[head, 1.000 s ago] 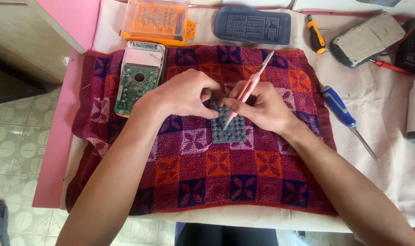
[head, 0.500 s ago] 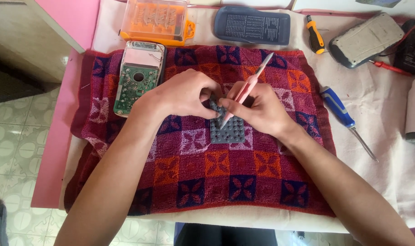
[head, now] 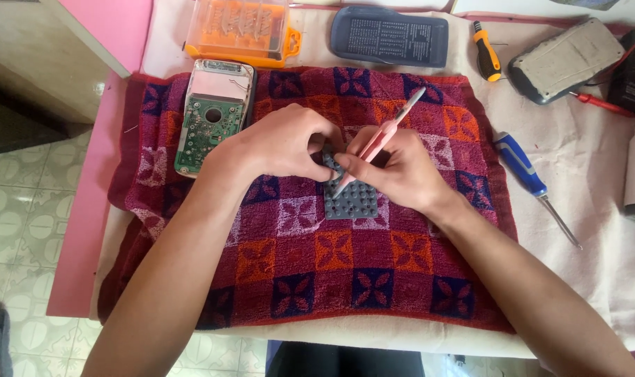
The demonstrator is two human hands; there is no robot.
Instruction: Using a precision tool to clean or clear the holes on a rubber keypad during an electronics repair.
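Landmark: the dark red, orange and purple checked terry towel [head: 296, 279] spread on the desk [head: 596, 265]; every place below is told from it.
Work piece: a small grey rubber keypad mat studded with round bumps [head: 352, 199] lies flat near the middle of the towel, its upper part hidden under both hands.
Left hand: the left hand [head: 282, 143] rests on the towel, fingers [head: 316, 167] curled closed and pinching the mat's upper left edge to pin it.
Right hand: the right hand [head: 398, 171] has its fingers closed pen-fashion round a slim pink-handled tool with a grey tip [head: 377, 143]; the tip slants down onto the mat, the tail toward the towel's top edge.
Doing it well: judging by the pose, a light, shallow touch at the tip suits soft rubber, with the left hand pressing near the tip so the mat cannot slide or buckle.
Opened device: a pale casing holding a green circuit board [head: 209, 119] lies face up on the towel's upper left corner.
Orange box: a clear orange plastic case [head: 241, 28] sits just beyond the towel's top edge, shut; rows of small bits show dimly inside.
Other tools: a blue-handled screwdriver [head: 523, 171] lies off the towel's right edge; a dark grey ribbed cover [head: 391, 35] and a small orange-and-black driver [head: 486, 59] lie beyond its top edge.
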